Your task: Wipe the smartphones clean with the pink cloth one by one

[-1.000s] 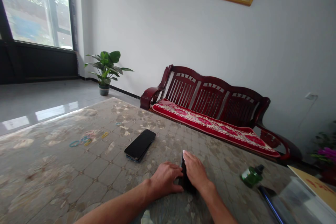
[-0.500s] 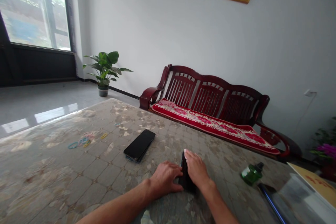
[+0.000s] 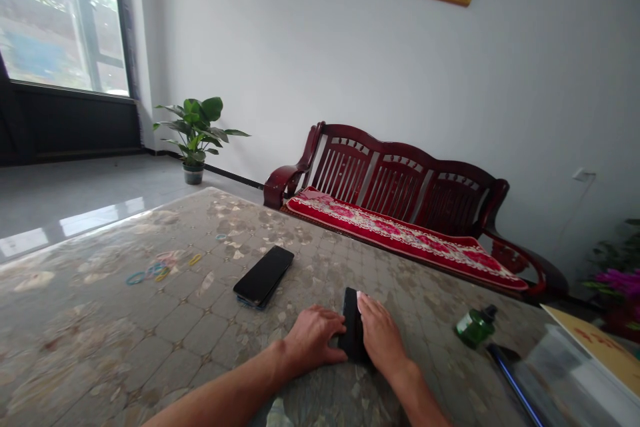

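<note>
A black smartphone (image 3: pixel 353 327) lies on the table between my hands. My left hand (image 3: pixel 316 337) grips its left edge, thumb at the near end and fingers farther up. My right hand (image 3: pixel 381 330) lies along the phone's right side, fingers together, pressing a small white cloth-like piece (image 3: pixel 359 300) against it. Most of that piece is hidden under the fingers, so its kind is unclear. To the left rests another black phone (image 3: pixel 265 273), screen up, with something bluish beneath it.
Several coloured rubber bands (image 3: pixel 163 268) lie at the left on the patterned table cover (image 3: pixel 125 333). At the right stand a green bottle (image 3: pixel 475 327) and a clear plastic box (image 3: pixel 565 373), with a dark blue-edged object (image 3: pixel 515 380) beside them. A red wooden bench (image 3: pixel 400 180) is behind the table.
My right hand has shifted slightly right and toward me across the phone, uncovering more of its dark surface. My left hand keeps its grip. The whole view has shifted slightly.
</note>
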`<state>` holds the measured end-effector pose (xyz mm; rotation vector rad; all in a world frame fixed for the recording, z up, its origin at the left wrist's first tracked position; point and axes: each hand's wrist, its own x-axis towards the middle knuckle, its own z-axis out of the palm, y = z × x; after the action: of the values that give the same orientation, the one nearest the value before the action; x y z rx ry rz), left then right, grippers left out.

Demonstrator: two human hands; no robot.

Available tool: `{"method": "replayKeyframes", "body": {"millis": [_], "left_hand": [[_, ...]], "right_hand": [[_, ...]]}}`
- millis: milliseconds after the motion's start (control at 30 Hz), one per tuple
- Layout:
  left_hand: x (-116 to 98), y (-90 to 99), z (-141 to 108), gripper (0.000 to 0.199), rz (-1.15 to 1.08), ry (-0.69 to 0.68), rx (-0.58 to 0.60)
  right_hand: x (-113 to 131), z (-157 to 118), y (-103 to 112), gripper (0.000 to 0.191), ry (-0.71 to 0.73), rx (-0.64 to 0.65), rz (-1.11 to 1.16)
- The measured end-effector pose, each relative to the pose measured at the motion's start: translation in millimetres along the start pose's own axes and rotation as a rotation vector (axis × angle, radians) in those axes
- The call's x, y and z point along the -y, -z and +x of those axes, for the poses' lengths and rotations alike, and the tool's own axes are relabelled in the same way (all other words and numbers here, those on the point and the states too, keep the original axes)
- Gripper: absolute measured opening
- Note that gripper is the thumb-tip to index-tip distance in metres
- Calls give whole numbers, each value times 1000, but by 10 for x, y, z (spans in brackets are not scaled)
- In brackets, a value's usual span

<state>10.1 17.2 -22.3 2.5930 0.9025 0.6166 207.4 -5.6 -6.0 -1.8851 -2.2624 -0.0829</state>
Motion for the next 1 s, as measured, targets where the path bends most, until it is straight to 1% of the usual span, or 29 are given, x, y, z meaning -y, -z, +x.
{"method": "replayKeyframes", "body": {"millis": [67,133,200,267,367,433,500,633,700,867,933,1000], "left_hand": [[-11,3,2,33,5,1,-5],[-22,8,2,30,4,5,-12],[-27,12,-1,30,2,10,-10],[-22,12,-6,33,-3,18,-7],[-5,7,-12,38,-18,36,-6],[3,3,-14,39,-30,41,-5],[3,4,-13,39,-34,42,-5],[-6,27,-7,38,-39,33,2],[-5,41,-7,39,-52,25,10],[20,96,-21,45,-100,34,49],[23,155,-18,50,-105,14,87],[17,243,7,51,-87,-1,150]], "right_hand": [[75,-85,-10,58,43,4,15],[131,-175,-9,61,128,15,41],[134,-213,-4,61,180,14,65],[84,-176,-8,57,140,-2,70],[-1,-61,-43,54,25,-34,67],[-6,-33,-69,54,0,-50,75],[43,-80,-75,54,28,-59,84],[185,-279,-17,56,142,-62,126],[217,-343,16,56,159,-67,145],[180,-360,20,52,188,-105,170],[162,-358,2,51,205,-124,181],[152,-362,-20,49,215,-140,195]]}}
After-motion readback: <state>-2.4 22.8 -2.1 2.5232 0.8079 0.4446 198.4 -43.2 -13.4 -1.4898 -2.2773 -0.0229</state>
